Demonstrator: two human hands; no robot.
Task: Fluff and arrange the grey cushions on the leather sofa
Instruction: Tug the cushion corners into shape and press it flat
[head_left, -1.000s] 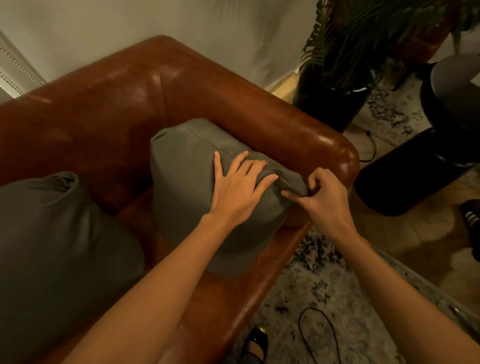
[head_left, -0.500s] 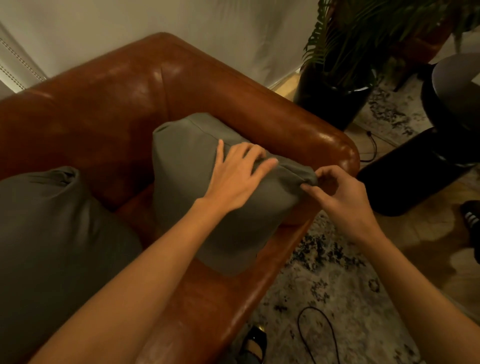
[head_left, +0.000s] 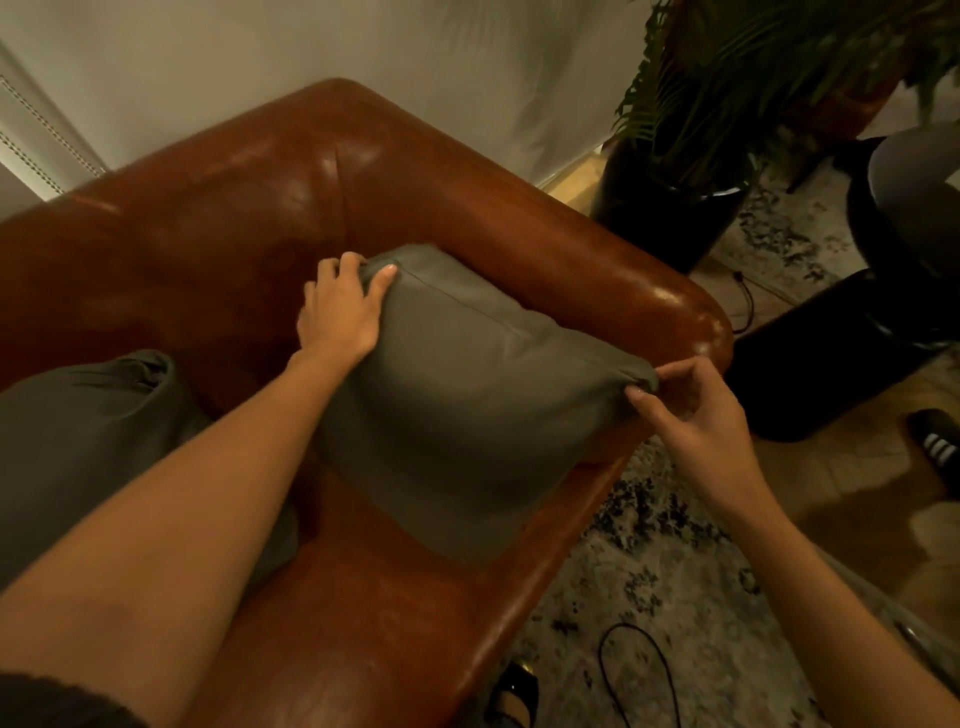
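Observation:
A grey cushion (head_left: 467, 405) leans in the right corner of the brown leather sofa (head_left: 249, 208), against the armrest. My left hand (head_left: 340, 306) grips the cushion's upper left corner, thumb on the front and fingers curled behind it. My right hand (head_left: 685, 410) pinches the cushion's upper right corner between thumb and forefinger, beside the armrest's rounded end. A second grey cushion (head_left: 88, 441) sits further left on the seat, partly hidden by my left forearm.
A potted palm in a black pot (head_left: 670, 208) stands right of the sofa. A black stool or stand (head_left: 841, 353) and a round dark object are at the right. A patterned rug (head_left: 675, 597) with a black cable (head_left: 639, 670) lies below; a shoe (head_left: 940, 447) is at the right edge.
My left hand slid from the cushion's top middle to its upper left corner and gripped it. My right hand keeps its pinch on the right corner, now stretched outward.

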